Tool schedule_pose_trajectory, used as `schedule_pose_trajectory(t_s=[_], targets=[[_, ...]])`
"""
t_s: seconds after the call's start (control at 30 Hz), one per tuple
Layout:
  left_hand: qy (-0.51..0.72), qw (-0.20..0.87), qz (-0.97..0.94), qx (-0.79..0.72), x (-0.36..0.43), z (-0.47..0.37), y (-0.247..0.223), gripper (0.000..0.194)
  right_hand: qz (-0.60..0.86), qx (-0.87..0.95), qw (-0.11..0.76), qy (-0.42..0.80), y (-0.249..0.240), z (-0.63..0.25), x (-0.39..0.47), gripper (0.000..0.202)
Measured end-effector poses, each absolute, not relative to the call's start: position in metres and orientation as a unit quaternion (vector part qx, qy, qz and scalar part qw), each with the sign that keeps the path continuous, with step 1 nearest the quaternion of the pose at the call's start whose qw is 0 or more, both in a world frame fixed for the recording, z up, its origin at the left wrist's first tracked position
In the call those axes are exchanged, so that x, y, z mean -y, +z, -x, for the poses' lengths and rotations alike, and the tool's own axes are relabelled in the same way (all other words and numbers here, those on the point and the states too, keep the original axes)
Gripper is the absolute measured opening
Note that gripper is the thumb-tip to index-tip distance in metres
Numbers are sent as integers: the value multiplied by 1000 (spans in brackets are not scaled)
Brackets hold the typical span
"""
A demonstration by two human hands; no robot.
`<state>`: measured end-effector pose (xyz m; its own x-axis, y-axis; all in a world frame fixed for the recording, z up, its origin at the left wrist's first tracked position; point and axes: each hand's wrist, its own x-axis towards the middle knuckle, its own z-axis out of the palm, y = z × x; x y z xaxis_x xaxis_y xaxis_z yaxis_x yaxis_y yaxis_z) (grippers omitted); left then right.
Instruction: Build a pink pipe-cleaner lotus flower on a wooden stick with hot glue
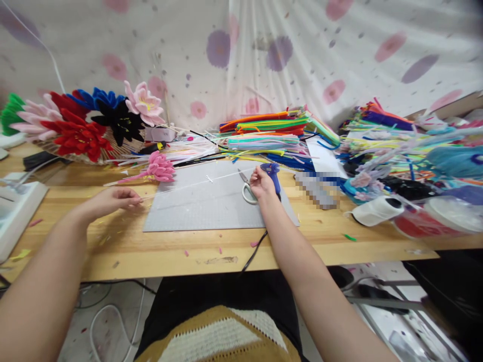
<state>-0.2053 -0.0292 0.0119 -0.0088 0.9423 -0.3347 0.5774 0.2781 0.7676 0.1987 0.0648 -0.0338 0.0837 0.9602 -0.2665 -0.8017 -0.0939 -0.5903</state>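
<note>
A thin white strand [226, 174] stretches above the grey cutting mat [204, 216] between my two hands. Its left end is pinched in the fingers of my left hand [123, 197], beyond the mat's left edge. My right hand [261, 182] is closed on the other end, over the mat's right part. Scissors [247, 193] lie on the mat just left of my right hand, partly hidden by it. Right behind that hand is a blue glue gun [272, 173]. A pink fuzzy flower [161, 168] rests at the mat's back left corner.
Fuzzy flowers [85, 141] in red, black, blue and pink fill the back left. Bundles of colourful pipe cleaners [264, 125] lie along the back. A white thread spool [377, 210] stands out at right, near a plastic tub [449, 213]. A white box [22, 211] sits far left.
</note>
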Motion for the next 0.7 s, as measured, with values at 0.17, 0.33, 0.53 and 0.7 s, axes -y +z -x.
schedule_pose_trajectory(t_s=[0.17,0.33,0.53,0.7], targets=[[361,460,-488,-648,39,204,15,27,320,107,662,670,-34,-196,-64,18],[439,482,-451,-610,43,199,15,30,323,97,658,674,-31,-195,-62,16],[448,504,-439,-594,46,194,22,32,315,81,662,675,-31,-194,-62,18],[449,528,-435,-574,46,198,18,25,315,76,664,673,-33,-194,-64,18]])
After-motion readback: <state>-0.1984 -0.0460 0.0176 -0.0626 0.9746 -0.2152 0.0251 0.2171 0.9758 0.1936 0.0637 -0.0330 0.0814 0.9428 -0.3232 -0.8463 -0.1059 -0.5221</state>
